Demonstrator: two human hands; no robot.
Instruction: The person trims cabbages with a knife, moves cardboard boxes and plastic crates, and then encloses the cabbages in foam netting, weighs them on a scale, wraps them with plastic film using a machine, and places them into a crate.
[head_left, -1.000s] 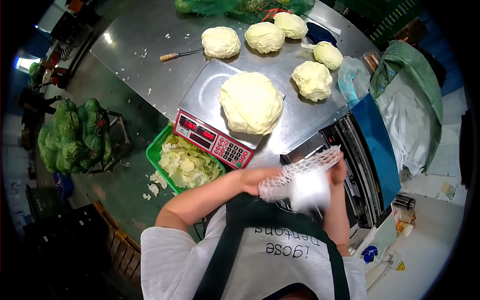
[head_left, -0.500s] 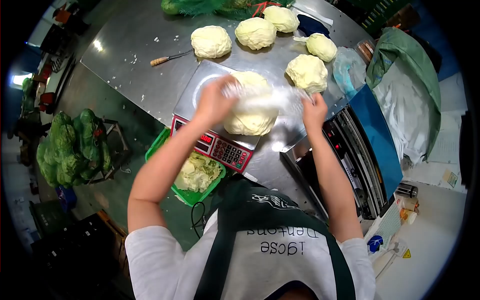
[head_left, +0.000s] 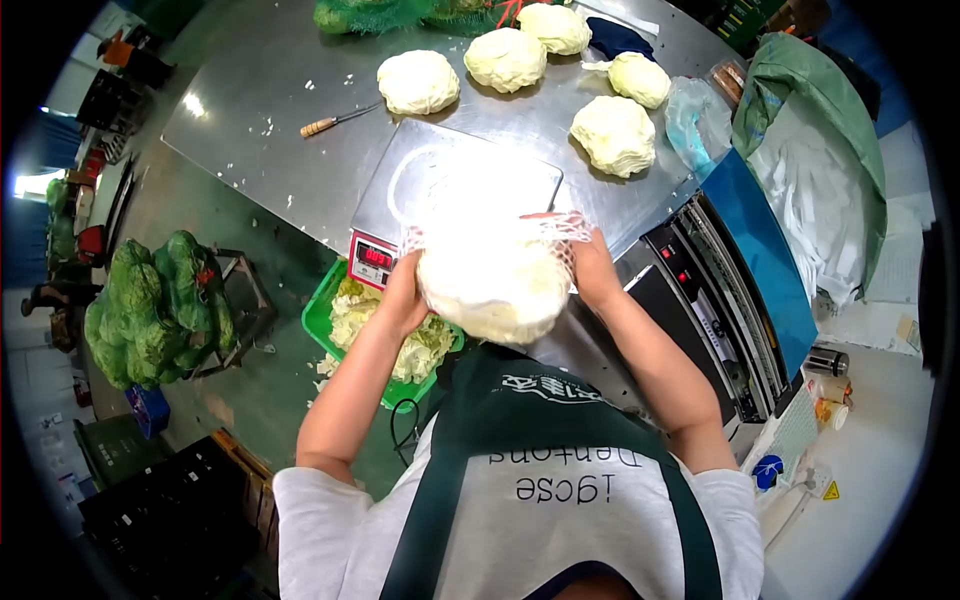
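A pale cabbage [head_left: 490, 295], very bright under the light, is lifted in front of the apron at the near edge of the scale. My left hand [head_left: 403, 293] grips its left side, and my right hand [head_left: 597, 270] grips its right side. White foam netting [head_left: 565, 228] is stretched around the cabbage's far part, with its edges under both hands; glare hides part of it. Beyond them lies the scale's steel plate [head_left: 450, 165], its red panel [head_left: 372, 256] partly covered by the cabbage and my left hand.
Several peeled cabbages [head_left: 613, 135] and a wooden-handled knife [head_left: 340, 120] lie on the steel table [head_left: 260, 90]. A sealing machine [head_left: 715, 310] stands at right, beside a sack of white netting [head_left: 815, 200]. Below the scale is a green crate [head_left: 318, 325] of leaves. Bagged cabbages [head_left: 160, 310] stand at left.
The cabbage has come off the scale plate toward my body. Both hands have moved down from stretching the netting above it to holding its sides, with the netting now around it.
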